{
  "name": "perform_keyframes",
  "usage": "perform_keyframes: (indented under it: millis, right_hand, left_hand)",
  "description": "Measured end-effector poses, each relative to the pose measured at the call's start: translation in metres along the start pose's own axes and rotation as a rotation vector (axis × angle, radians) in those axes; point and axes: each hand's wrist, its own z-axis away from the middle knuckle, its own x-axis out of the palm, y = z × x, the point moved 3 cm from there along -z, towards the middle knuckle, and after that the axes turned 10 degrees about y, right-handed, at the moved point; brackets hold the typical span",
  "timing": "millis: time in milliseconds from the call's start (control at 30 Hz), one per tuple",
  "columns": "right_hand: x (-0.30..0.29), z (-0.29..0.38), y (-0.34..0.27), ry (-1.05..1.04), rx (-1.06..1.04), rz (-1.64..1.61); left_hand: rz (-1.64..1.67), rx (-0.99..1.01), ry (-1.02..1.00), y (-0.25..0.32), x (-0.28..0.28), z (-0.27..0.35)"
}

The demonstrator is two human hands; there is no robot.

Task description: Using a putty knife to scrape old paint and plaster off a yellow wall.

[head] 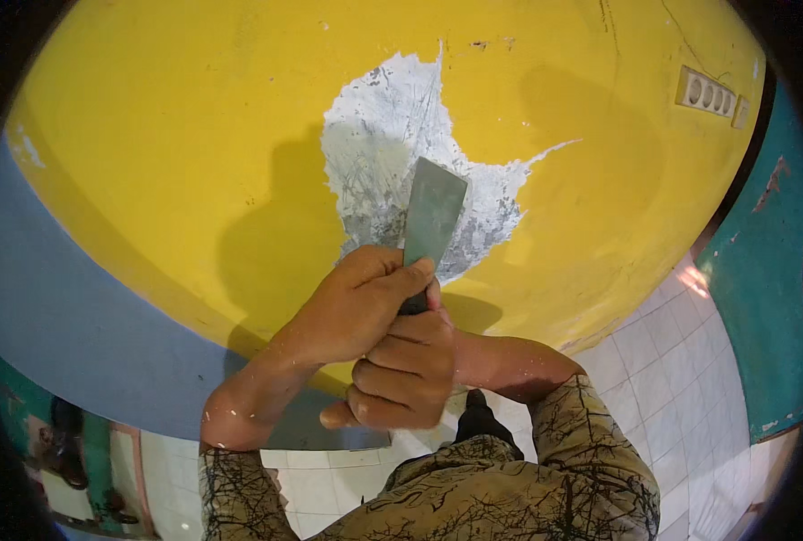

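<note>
A putty knife (435, 213) with a flat metal blade and dark handle points up over a bare patch (374, 135) in the yellow painted wall (172, 135). The patch shows whitish and grey under-surface with ragged paint edges. My left hand (357, 297) holds the knife where blade meets handle, thumb on the blade's base. Below it, my right hand (405, 372) is closed in a fist around the handle, most of which is hidden. Whether the blade touches the wall cannot be told. Small pale flecks cling to both forearms.
A socket strip (709, 93) and a switch (740, 112) are set in the wall at upper right. A blue-grey painted surface (104, 304) lies at left. A green panel (760, 284) stands at right, above pale floor tiles (678, 379). Dark objects show at lower left.
</note>
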Motion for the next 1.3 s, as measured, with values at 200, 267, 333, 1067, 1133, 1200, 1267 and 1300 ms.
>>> perform_keyframes:
  millis: [200, 267, 333, 1067, 1133, 1200, 1267, 1300]
  right_hand:
    - [0.009, 0.013, -0.002, -0.035, 0.026, -0.021]
    - [0.013, 0.015, 0.003, -0.041, 0.021, -0.009]
    - [0.022, 0.014, 0.011, -0.041, 0.015, -0.003]
    - [0.026, 0.031, 0.018, -0.11, -0.01, 0.068]
    - [0.013, 0.037, 0.023, -0.125, -0.008, 0.087]
    - [0.0, 0.041, 0.015, -0.136, -0.004, 0.106]
    - [0.005, 0.039, 0.018, -0.147, 0.008, 0.125]
    - [0.014, 0.038, 0.018, -0.148, -0.002, 0.126]
  left_hand:
    - [-0.138, 0.159, 0.014, -0.01, -0.002, -0.005]
    - [-0.29, 0.244, -0.017, -0.009, 0.001, -0.007]
    - [-0.353, 0.295, -0.004, -0.001, 0.001, -0.008]
    - [-0.285, 0.316, 0.0, -0.032, 0.008, -0.031]
    - [-0.298, 0.278, -0.016, -0.012, 0.009, -0.032]
    - [-0.315, 0.237, -0.032, -0.004, 0.01, -0.032]
    - [-0.302, 0.246, 0.058, -0.004, 0.009, -0.03]
    - [-0.304, 0.252, 0.066, -0.009, 0.009, -0.032]
